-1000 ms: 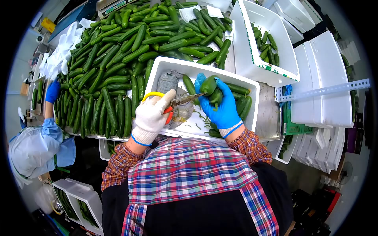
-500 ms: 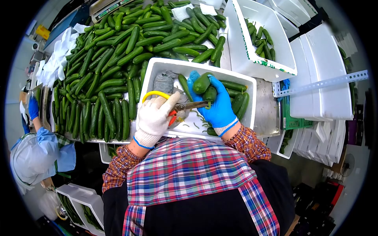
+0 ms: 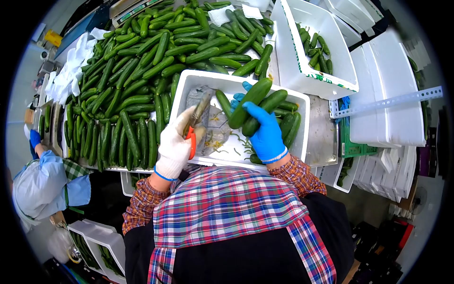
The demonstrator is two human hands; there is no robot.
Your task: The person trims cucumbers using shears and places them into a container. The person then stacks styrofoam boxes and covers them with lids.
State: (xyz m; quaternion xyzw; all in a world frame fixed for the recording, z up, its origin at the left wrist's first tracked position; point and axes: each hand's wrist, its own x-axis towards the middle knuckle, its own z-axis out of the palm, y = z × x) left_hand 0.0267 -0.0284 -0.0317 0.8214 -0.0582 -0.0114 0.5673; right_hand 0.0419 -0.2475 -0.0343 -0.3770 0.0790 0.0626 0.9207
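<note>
A white foam box [image 3: 305, 137] lies in front of me, with cucumbers at its right side and small green trimmings on its floor. My left hand [image 3: 174, 144], in a white glove, is closed around scissors [image 3: 202, 108] with an orange handle, blades tilted up over the box's left part. In a blue glove, my right hand [image 3: 267, 135] grips two cucumbers [image 3: 255, 100] side by side above the box. Beneath the scissors sits a grey, crumpled bundle [image 3: 217, 124]. Beyond the box spreads a large heap of cucumbers [image 3: 137, 71].
A taller foam box [image 3: 326, 85] holding cucumbers stands at the back right. Foam boxes [image 3: 385, 90] and a perforated metal bar [image 3: 388, 103] are at the right. White gloves [image 3: 71, 71] lie back left. Another person's blue-gloved hand [image 3: 35, 138] is at the far left.
My left hand has drawn the scissors back from the cucumbers and swung the blades upward. The two cucumbers, earlier pointing end-on toward me, now lie lengthwise in my right hand. The other person's arm has moved.
</note>
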